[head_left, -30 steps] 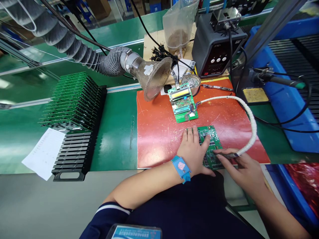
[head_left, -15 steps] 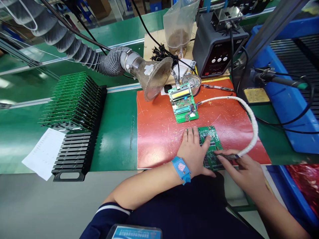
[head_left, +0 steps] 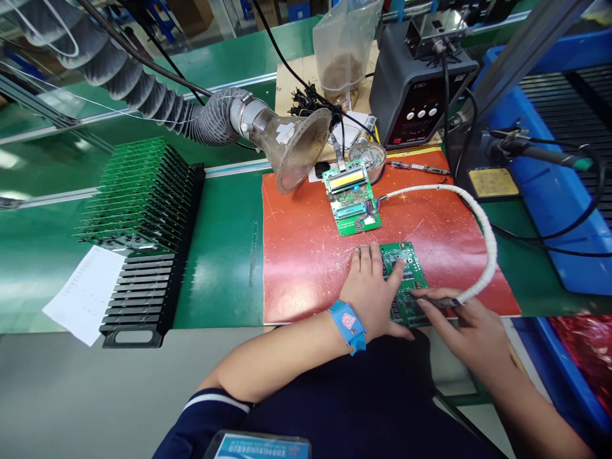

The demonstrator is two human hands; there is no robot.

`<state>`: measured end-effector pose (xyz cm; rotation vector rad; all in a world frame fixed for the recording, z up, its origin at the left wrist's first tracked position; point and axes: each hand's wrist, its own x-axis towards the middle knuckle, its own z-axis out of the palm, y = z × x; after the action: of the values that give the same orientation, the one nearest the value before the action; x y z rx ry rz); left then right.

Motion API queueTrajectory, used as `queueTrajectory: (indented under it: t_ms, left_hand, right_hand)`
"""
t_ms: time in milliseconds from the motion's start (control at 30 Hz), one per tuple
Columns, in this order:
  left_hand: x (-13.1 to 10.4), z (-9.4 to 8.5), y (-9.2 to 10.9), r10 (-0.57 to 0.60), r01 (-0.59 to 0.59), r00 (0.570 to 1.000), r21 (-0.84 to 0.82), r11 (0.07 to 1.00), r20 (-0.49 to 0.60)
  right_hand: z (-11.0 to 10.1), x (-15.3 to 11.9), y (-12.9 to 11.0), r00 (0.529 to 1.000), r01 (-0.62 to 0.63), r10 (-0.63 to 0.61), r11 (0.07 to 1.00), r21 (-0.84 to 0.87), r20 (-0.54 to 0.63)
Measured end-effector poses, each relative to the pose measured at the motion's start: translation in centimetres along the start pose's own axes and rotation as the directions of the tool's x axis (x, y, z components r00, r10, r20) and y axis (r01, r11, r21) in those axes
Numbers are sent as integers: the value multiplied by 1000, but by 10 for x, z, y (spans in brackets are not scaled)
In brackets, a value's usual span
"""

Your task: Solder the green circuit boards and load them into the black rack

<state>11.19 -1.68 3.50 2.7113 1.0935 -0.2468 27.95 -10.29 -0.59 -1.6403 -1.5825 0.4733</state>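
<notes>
A green circuit board [head_left: 409, 268] lies on a red mat [head_left: 306, 255] near the table's front edge. My left hand [head_left: 370, 287], with a blue wrist strap [head_left: 348, 320], rests spread over the board's left part and covers some of it. From the right, my right hand [head_left: 471, 322] pinches a dark probe [head_left: 442, 301] whose tip end is at the board's surface; the exact contact point cannot be made out. A white-wrapped cable [head_left: 482, 223] runs from the probe to a programmer board [head_left: 352, 199] with a lit yellow display, lying behind my left hand.
A black rack [head_left: 179, 223] of upright green boards stands at left beside a paper sheet [head_left: 86, 293]. A fume extractor hood [head_left: 301, 150] hangs over the mat's back. Behind are a soldering station [head_left: 421, 95] and a solder reel [head_left: 368, 156]. Blue bins [head_left: 574, 248] line the right.
</notes>
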Motion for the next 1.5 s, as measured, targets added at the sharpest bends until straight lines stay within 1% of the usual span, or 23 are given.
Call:
queueTrajectory:
  t_ms: [167,533,1067,1233,1400,1500]
  left_hand:
    - [0,-1,-1,2,-2,1000,-3,1000,5]
    - [0,1,-1,1,-1,1000,-11,1000,-13]
    - [0,-1,-1,-1,1,1000,-8,1000,-1]
    - [0,0,0,0,0,1000,-1,1000,-4]
    - [1,-1,-1,1,-1,1000,-24,1000,12]
    - [2,-3,-1,1,-1,1000,-31,1000,27]
  right_hand:
    - [0,0,-1,1000,21,-21,1000,4,-4]
    - [1,-1,0,1000,6,-6,1000,22,-7]
    - [1,2,-3,1000,-3,4,998,57,-25]
    - [2,2,-7,997,-53,57,994,95,-42]
    - [-4,0,-14,982,-181,189,967,178,-25]
    - [-7,1,-18,979,-196,204,953,232,-9]
